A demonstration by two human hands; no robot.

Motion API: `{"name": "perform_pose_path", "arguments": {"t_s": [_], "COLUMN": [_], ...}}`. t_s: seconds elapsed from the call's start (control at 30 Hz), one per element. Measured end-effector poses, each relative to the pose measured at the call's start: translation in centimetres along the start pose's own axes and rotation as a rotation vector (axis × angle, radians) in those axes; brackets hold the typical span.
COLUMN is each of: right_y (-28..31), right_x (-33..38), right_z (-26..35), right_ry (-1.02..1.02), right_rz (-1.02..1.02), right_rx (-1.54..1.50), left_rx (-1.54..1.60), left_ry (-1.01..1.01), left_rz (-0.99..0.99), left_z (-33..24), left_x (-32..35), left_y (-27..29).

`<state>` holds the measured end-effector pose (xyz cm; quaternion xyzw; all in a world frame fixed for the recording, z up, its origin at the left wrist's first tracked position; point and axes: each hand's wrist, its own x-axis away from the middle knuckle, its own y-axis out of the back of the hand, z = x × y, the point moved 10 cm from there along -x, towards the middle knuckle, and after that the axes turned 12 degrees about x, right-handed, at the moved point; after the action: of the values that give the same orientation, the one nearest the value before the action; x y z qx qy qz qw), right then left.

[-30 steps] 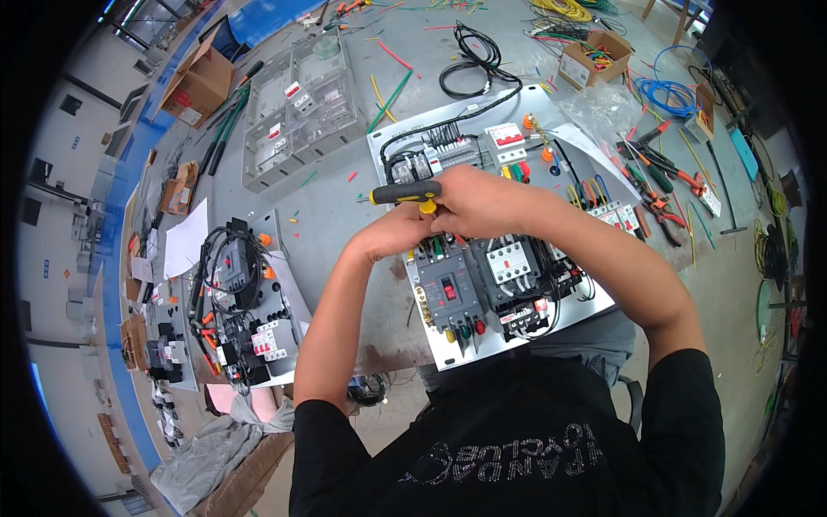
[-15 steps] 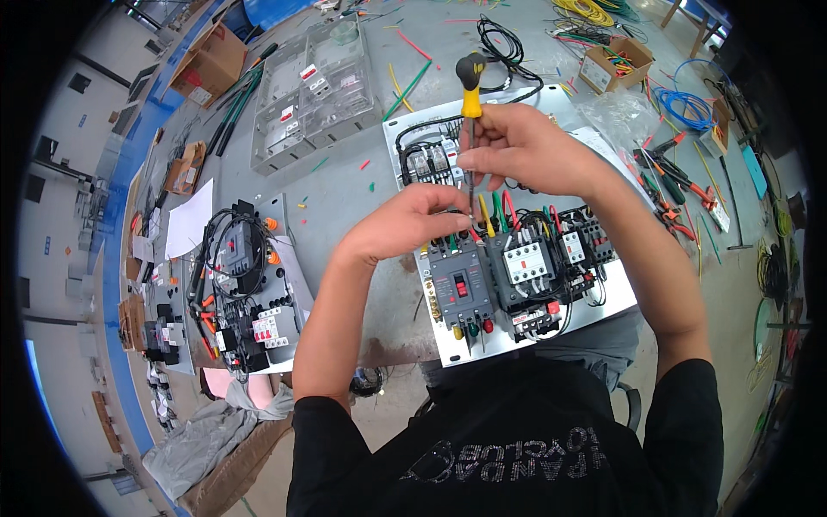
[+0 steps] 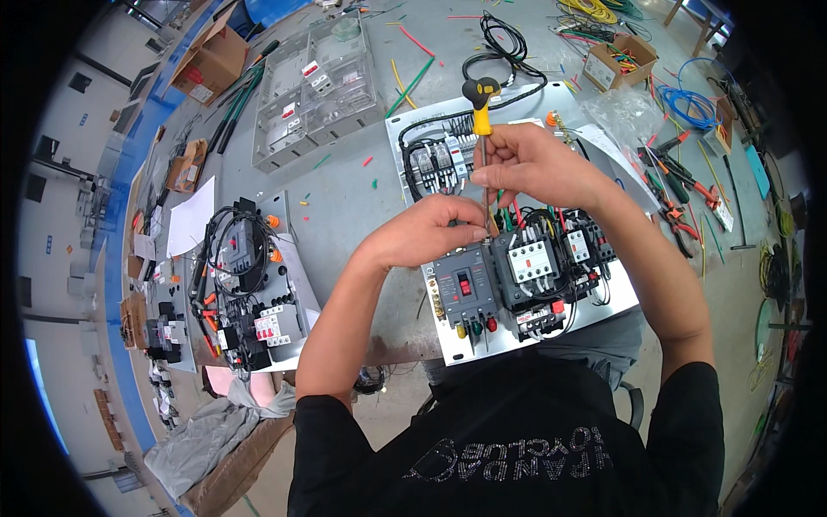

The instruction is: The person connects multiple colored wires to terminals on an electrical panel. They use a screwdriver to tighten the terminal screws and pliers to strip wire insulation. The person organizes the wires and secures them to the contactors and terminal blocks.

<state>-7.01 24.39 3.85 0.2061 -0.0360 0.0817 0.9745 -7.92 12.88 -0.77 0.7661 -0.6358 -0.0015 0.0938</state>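
A screwdriver (image 3: pixel 481 119) with a yellow and black handle stands nearly upright, its tip hidden behind my left fingertips. My right hand (image 3: pixel 538 164) pinches its shaft just below the handle. My left hand (image 3: pixel 422 231) is closed, thumb and forefinger together beside the lower shaft; what they pinch is hidden. Both hands are over the far edge of a dark grey circuit breaker (image 3: pixel 465 286) with a red switch. To its right a contactor (image 3: pixel 531 261) with a white front is wired in. These sit on a metal mounting plate (image 3: pixel 618 297), with relays (image 3: pixel 431 161) at its far left.
A second wired panel (image 3: pixel 293 258) lies at the left. Behind it stands a clear plastic enclosure (image 3: pixel 314 82). Pliers and cutters (image 3: pixel 676 185), a small carton of wire pieces (image 3: pixel 618 63) and a blue wire coil (image 3: pixel 687 106) lie to the right.
Both hands and the screwdriver have shifted slightly to the right and toward me. The left hand now covers more of the breaker's far edge, and the right hand still grips the shaft.
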Motion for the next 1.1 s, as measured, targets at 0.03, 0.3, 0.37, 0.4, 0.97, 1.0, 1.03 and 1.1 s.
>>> {"name": "perform_pose_path", "arguments": {"t_s": [0.03, 0.3, 0.37, 0.4, 0.97, 1.0, 1.03, 1.1], "right_y": [-0.1, -2.1, -2.5, -2.7, -1.6, -1.5, -1.4, -1.1], "right_x": [0.1, 2.0, 2.4, 2.4, 0.2, 0.0, -0.1, -0.7], "right_z": [-0.1, 1.0, 0.9, 0.1, 1.8, 2.3, 2.6, 2.6], "right_ry": [-0.005, 0.161, 0.164, 0.163, 0.107, 0.121, 0.134, 0.166], "right_rz": [0.006, 0.051, 0.081, 0.082, 0.067, 0.051, 0.035, 0.017], "right_rx": [-0.006, 0.077, 0.095, 0.102, -0.014, 0.034, 0.082, 0.178], "left_rx": [0.008, -0.135, -0.256, -0.316, -0.245, -0.242, -0.238, -0.228], "left_ry": [0.073, 0.113, 0.067, 0.043, 0.162, 0.121, 0.145, 0.192], "left_rz": [-0.005, 0.059, 0.142, 0.186, 0.236, 0.214, 0.217, 0.222], "left_z": [0.5, 1.5, 1.7, 1.5, 4.1, 4.2, 4.8, 5.4], "left_x": [0.2, 0.6, -0.1, -0.4, -2.4, -2.6, -2.6, -2.6], "left_y": [0.1, 0.7, 0.7, 0.4, 2.4, 2.7, 3.0, 3.3]}}
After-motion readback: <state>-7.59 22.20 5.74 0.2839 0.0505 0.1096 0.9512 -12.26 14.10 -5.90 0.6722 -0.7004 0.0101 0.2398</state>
